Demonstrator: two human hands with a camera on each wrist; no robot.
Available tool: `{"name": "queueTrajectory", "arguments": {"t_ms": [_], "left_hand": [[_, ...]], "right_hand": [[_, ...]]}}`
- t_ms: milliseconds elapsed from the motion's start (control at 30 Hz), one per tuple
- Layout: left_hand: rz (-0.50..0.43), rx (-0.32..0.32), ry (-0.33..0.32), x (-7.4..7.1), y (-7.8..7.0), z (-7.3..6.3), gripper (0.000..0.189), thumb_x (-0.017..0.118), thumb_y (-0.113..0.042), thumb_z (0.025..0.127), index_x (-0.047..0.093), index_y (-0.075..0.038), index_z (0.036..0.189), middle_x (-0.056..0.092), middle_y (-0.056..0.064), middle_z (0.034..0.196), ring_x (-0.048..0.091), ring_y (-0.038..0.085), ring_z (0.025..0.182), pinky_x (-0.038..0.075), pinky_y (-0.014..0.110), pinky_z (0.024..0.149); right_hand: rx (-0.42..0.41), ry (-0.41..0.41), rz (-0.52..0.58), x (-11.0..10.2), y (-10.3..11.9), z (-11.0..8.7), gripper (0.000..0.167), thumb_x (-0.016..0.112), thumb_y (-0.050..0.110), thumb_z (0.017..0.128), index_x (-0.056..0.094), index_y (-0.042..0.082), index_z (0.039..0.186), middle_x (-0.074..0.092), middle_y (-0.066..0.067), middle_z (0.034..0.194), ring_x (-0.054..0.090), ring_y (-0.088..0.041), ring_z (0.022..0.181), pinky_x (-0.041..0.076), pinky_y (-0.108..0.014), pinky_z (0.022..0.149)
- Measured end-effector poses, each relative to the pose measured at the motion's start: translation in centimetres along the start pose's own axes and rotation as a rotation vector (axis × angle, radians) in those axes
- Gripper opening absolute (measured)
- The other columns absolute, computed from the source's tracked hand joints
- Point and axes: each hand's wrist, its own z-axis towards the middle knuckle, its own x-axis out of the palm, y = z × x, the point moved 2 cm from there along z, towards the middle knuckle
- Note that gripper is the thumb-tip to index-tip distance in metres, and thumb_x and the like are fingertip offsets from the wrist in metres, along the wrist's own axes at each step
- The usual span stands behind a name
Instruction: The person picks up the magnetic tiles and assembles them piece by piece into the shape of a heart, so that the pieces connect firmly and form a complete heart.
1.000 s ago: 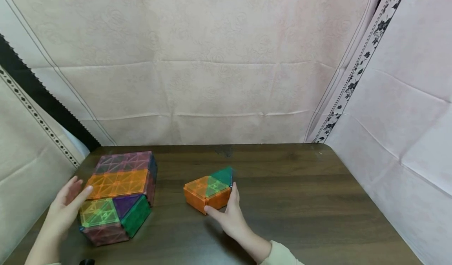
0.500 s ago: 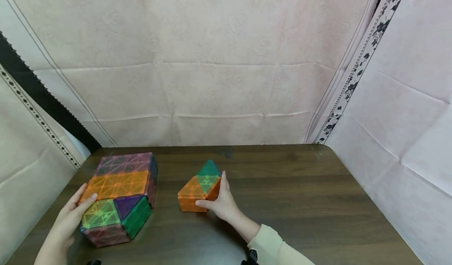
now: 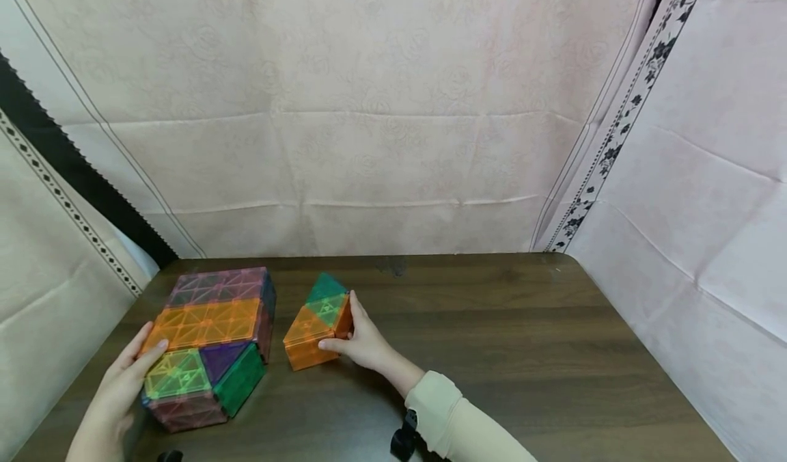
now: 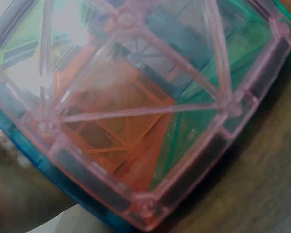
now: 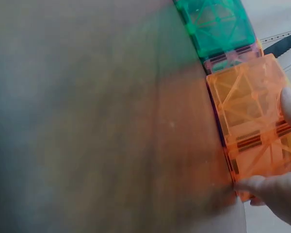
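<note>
A large block of see-through magnetic tiles [image 3: 205, 322], pink, orange, yellow-green, purple and green, stands at the left of the table. My left hand [image 3: 117, 387] rests against its left side, thumb on the top edge and fingers extended along the side. In the left wrist view, a pink tile [image 4: 138, 116] of it fills the picture, with part of that hand behind a blue edge. My right hand [image 3: 365, 342] grips a smaller orange and green magnetic-tile block [image 3: 310, 332], thumb on the front, fingers at the right side. The right wrist view shows its orange tiles [image 5: 252, 99] and green tile [image 5: 218, 29].
Both blocks stand on a dark brown wooden table [image 3: 522, 352], with a narrow gap between them. Pale cloth [image 3: 393, 161] hangs behind the table and at both sides. A black device [image 3: 404, 440] sits at my right wrist, below the sleeve [image 3: 467, 414].
My right hand has moved the smaller block left, toward the large one, and turned it. My left hand has come against the large block's left side; that block has barely shifted.
</note>
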Motion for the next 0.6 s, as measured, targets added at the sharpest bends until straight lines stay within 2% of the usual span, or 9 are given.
{"name": "queueTrajectory", "arguments": {"t_ms": [200,367,433,467,533,600], "left_hand": [[-0.017,-0.008,-0.003,0.0,-0.1,-0.1,0.076,0.046,-0.049,0.098,-0.009,-0.04,0.15,-0.031,-0.011,0.149,-0.028,0.023,0.14,-0.005,0.054,0.114],[-0.026,-0.002,0.002,-0.1,0.1,0.0,0.076,0.046,-0.049,0.098,-0.008,-0.04,0.15,-0.031,-0.012,0.149,-0.027,0.022,0.141,-0.004,0.053,0.115],[-0.032,-0.006,0.004,-0.1,0.3,0.0,0.075,0.047,-0.049,0.098,-0.008,-0.041,0.149,-0.03,-0.013,0.15,-0.023,0.021,0.142,0.012,0.04,0.118],[-0.033,-0.008,0.004,-0.1,0.3,0.0,0.075,0.047,-0.049,0.098,-0.008,-0.042,0.149,-0.029,-0.014,0.15,-0.022,0.02,0.143,0.018,0.032,0.115],[-0.047,-0.018,0.009,-0.1,0.4,0.0,0.075,0.047,-0.05,0.097,-0.007,-0.044,0.149,-0.027,-0.017,0.15,-0.018,0.016,0.144,0.027,0.019,0.105],[-0.057,-0.014,0.009,-0.1,0.5,0.0,0.075,0.047,-0.049,0.098,-0.007,-0.043,0.149,-0.027,-0.016,0.15,-0.016,0.016,0.144,0.032,0.011,0.087]], "right_hand": [[-0.011,0.031,0.018,0.7,0.2,1.5,0.105,0.077,0.031,0.083,0.004,0.013,0.156,0.012,-0.016,0.159,0.029,-0.03,0.141,0.042,-0.043,0.103],[-0.004,0.066,0.058,1.3,0.2,2.4,0.103,0.076,0.029,0.084,0.003,0.016,0.156,0.01,-0.013,0.16,0.026,-0.028,0.142,0.041,-0.042,0.104],[-0.01,0.081,0.069,1.6,0.3,2.8,0.103,0.075,0.028,0.085,0.002,0.015,0.156,0.009,-0.013,0.16,0.024,-0.028,0.143,0.04,-0.042,0.104],[-0.01,0.086,0.071,1.8,0.4,2.9,0.103,0.075,0.029,0.085,0.002,0.015,0.156,0.008,-0.012,0.16,0.024,-0.028,0.143,0.04,-0.042,0.105],[-0.014,0.094,0.07,2.1,0.5,3.2,0.102,0.074,0.028,0.086,0.001,0.015,0.156,0.008,-0.012,0.161,0.023,-0.028,0.143,0.04,-0.041,0.105],[-0.015,0.098,0.066,2.4,0.6,3.5,0.102,0.074,0.029,0.086,0.001,0.014,0.156,0.008,-0.011,0.161,0.023,-0.027,0.144,0.04,-0.04,0.105]]}}
